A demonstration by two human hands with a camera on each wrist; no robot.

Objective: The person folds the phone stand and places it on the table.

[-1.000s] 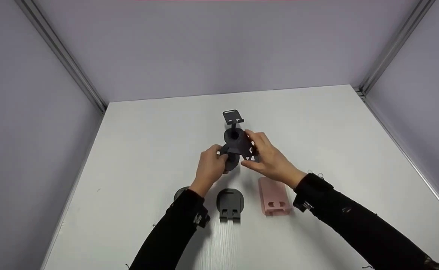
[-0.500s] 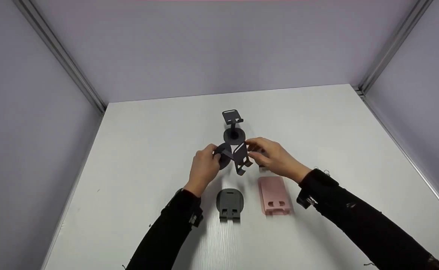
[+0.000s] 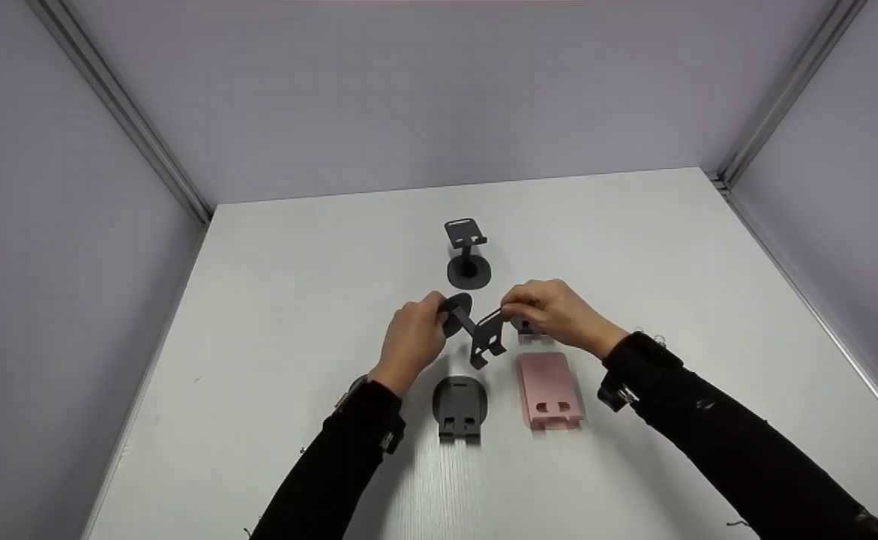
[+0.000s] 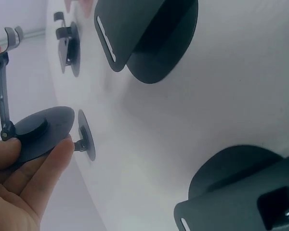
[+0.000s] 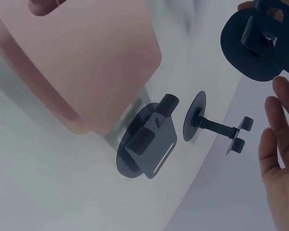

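Between my hands is a dark phone stand (image 3: pixel 489 334), raised over the white table, with its thin arm unfolded between a round base and a slotted plate with two hooks. My left hand (image 3: pixel 412 337) pinches the rim of the round base (image 4: pixel 53 126), thumb on one face and fingers beneath. At the plate's upper edge, my right hand (image 3: pixel 558 311) pinches with thumb and fingertips; its other fingers (image 5: pixel 277 115) show beside the stand in the right wrist view. Just behind stands a similar dark phone stand (image 3: pixel 468 273), unfolded and upright.
Nearer the front lie a folded dark grey stand (image 3: pixel 459 406) and a folded pink stand (image 3: pixel 549 386). Another folded dark stand (image 5: pixel 151 139) sits behind the pink one, partly under my right hand in the head view. Grey walls (image 3: pixel 439 97) enclose the table.
The held stand has turned and unfolded: its plate has swung down and away from the base. My right hand has shifted right and down, from around the plate to its upper edge.
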